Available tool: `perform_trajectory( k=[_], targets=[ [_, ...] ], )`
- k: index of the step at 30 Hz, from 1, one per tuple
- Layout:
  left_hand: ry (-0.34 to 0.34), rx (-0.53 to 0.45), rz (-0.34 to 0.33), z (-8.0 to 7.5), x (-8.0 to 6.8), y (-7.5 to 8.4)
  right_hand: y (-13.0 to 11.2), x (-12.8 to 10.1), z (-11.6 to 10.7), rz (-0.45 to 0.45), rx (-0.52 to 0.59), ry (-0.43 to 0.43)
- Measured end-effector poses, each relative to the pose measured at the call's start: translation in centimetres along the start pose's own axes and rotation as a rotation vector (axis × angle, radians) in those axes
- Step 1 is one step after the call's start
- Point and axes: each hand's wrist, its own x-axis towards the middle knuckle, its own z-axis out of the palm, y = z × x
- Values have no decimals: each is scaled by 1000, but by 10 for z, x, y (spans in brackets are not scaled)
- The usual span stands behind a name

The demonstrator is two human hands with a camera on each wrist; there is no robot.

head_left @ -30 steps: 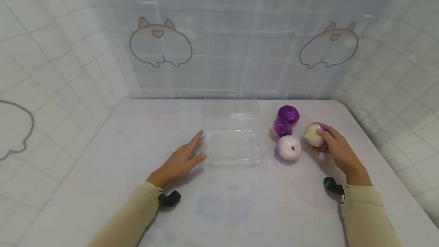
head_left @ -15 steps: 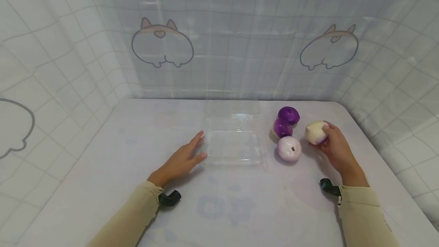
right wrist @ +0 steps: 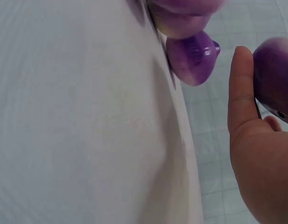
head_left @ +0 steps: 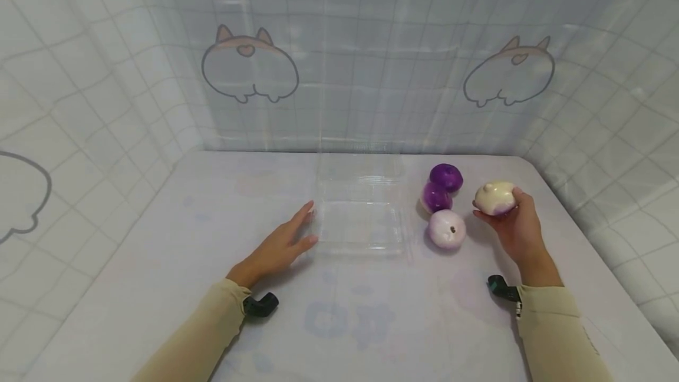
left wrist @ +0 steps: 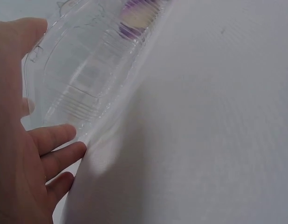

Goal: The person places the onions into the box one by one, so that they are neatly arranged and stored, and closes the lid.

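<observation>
My right hand (head_left: 513,230) holds a cream-and-purple turnip-like bulb (head_left: 495,197) lifted a little off the white table (head_left: 212,234); in the right wrist view the bulb (right wrist: 275,77) sits against the fingers (right wrist: 241,88). Three more bulbs lie just left of it: a pale one (head_left: 447,229) in front and two dark purple ones (head_left: 445,177) behind. A clear plastic clamshell box (head_left: 361,217) stands open at the table's middle. My left hand (head_left: 279,246) rests flat beside the box's left edge, fingertips (left wrist: 58,137) touching it.
Tiled curtain walls with cartoon prints enclose the table at the back and on both sides. The table's right edge (head_left: 562,199) runs close behind the right hand. Bare tabletop lies at the left and in front.
My right hand has raised the cream-and-purple bulb off the table and turned it, palm now more upward. The left hand and the box have stayed put.
</observation>
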Motion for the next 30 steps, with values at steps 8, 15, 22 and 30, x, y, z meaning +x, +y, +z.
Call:
perform_trajectory(
  k=[8, 15, 22, 30],
  targets=[
    [-21, -38, -22, 0, -1, -2, 1, 0, 7, -5, -15, -8],
    [-31, -41, -41, 2, 0, -3, 1, -1, 7, -53, -47, -81],
    [-29, -44, -46, 2, 0, -1, 1, -2, 9, -79, -228, -117],
    [-22, -31, -44, 3, -1, -2, 4, 1, 14, -70, -190, -145]
  ],
)
